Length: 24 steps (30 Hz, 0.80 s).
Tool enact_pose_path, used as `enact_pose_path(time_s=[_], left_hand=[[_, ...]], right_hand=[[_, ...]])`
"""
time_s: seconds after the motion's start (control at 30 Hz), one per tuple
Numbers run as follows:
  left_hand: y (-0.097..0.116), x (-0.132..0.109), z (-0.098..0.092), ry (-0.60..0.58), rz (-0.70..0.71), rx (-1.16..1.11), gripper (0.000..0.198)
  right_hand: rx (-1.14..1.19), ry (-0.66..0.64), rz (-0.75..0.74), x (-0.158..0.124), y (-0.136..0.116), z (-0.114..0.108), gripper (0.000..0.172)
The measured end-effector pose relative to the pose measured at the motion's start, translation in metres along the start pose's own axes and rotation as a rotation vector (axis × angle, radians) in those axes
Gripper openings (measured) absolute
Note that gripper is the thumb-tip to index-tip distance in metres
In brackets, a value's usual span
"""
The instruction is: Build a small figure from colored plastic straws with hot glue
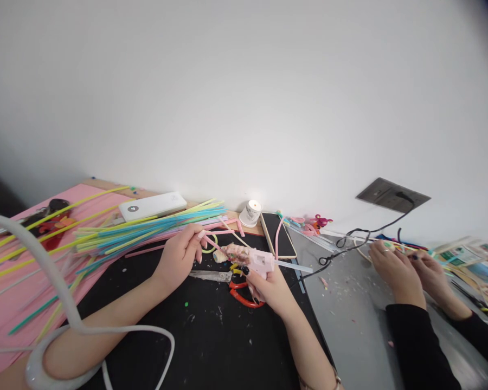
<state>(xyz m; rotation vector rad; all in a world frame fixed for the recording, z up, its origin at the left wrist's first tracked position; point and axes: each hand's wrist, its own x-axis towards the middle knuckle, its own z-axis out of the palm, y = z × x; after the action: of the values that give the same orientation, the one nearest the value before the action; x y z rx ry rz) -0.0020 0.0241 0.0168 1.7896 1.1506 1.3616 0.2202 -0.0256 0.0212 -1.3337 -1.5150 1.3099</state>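
My right hand [268,287] grips a pink hot glue gun [257,260], its glue-crusted nozzle [230,252] pointing left toward my left hand. A clear glue stick [296,266] juts out of the gun's back. My left hand [181,254] pinches a pink straw piece [217,234] close to the nozzle tip. A yellow-green straw loop [210,245] lies just beyond my fingers. Red-handled scissors [236,286] lie on the black mat [203,330] under the gun.
A sheaf of coloured straws [138,230] fans over a pink sheet [12,298]. A white power bank [152,205], lit candle [251,211] and phone [278,234] sit by the wall. Another person's hands [406,268] work at right; a black cable [350,238] runs to a wall socket [392,194].
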Motion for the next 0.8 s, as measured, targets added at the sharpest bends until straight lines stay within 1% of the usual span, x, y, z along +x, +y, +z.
enact_pose_path(time_s=[0.23, 0.43, 0.7, 0.8], left_hand=[[-0.001, 0.000, -0.001, 0.008, -0.001, 0.006, 0.019], [-0.001, 0.000, -0.001, 0.004, -0.005, -0.001, 0.019], [-0.004, 0.000, -0.002, 0.022, -0.008, -0.010, 0.017], [-0.003, 0.002, -0.003, 0.050, -0.018, -0.024, 0.016]], right_hand=[[-0.023, 0.013, 0.029, -0.001, -0.001, -0.001, 0.040], [-0.024, 0.014, 0.014, -0.001, -0.001, 0.000, 0.041], [-0.078, 0.006, 0.030, -0.003, -0.012, -0.004, 0.038], [-0.103, 0.057, 0.028, -0.004, -0.011, -0.007, 0.038]])
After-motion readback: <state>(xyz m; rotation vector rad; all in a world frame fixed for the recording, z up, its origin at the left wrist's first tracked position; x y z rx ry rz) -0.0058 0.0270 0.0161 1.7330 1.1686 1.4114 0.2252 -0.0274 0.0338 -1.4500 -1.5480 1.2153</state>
